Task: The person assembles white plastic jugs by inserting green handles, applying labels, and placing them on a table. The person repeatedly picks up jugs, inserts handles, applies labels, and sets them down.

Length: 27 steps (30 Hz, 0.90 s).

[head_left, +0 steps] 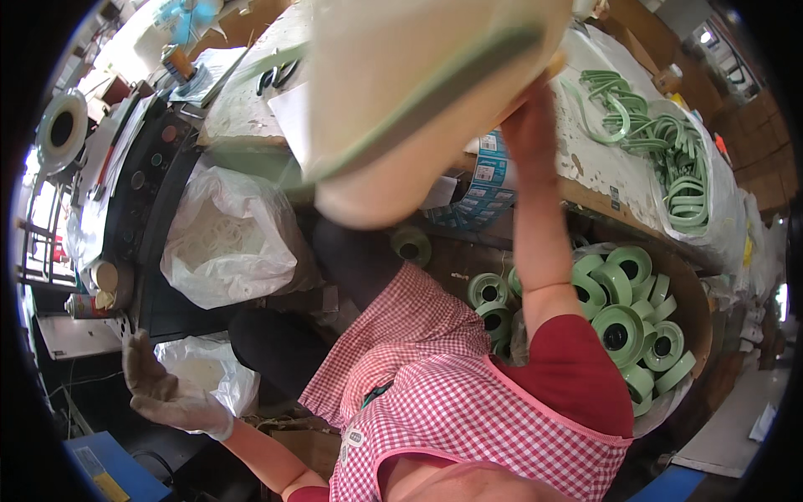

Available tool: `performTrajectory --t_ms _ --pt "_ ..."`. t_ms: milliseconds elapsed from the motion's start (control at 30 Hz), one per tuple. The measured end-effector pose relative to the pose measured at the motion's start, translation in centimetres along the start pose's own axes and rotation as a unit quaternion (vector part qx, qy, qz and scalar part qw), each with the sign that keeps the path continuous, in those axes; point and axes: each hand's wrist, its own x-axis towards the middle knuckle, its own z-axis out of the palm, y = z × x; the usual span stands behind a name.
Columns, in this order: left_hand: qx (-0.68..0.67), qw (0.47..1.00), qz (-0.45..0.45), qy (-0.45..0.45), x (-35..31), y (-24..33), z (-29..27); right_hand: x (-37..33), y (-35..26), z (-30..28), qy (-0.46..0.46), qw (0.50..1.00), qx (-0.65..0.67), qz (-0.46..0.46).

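My right hand [532, 121] is blurred at the right edge of a large cream-coloured, rounded thing [385, 75] and appears to grip it. That thing hangs over the bench, smeared by motion, with a green band across it; its kind does not show. My left hand [171, 393], in a whitish glove, is held out low at the left with fingers apart and nothing in it. Close above this hand are a spray can [81, 306] and a roll of tape [105, 276] at the edge of a dark machine panel [138, 180].
Green strips [652, 138] lie coiled on the worn bench [585, 159]. Under it, a box holds several green rings [619, 330]. A white plastic bag [230, 243] of pale pieces stands left of my knees. Blue-and-white labels [489, 180] hang off the bench edge. Black-handled pliers [278, 77] lie behind.
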Motion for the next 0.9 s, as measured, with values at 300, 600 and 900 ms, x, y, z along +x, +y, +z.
performTrajectory --t_ms 300,600,900 --pt "0.029 0.988 -0.148 -0.033 -4.4 -5.1 5.2 15.2 0.7 -3.3 0.162 0.864 -0.388 -0.277" --pt "0.074 0.962 -0.242 -0.102 -6.5 -6.7 6.9 21.0 4.0 -14.6 0.175 0.839 -0.497 -0.139" --pt "0.200 0.942 -0.138 -0.233 -8.2 -7.8 7.0 -8.8 -9.1 -6.9 -0.072 0.635 -0.557 0.530"
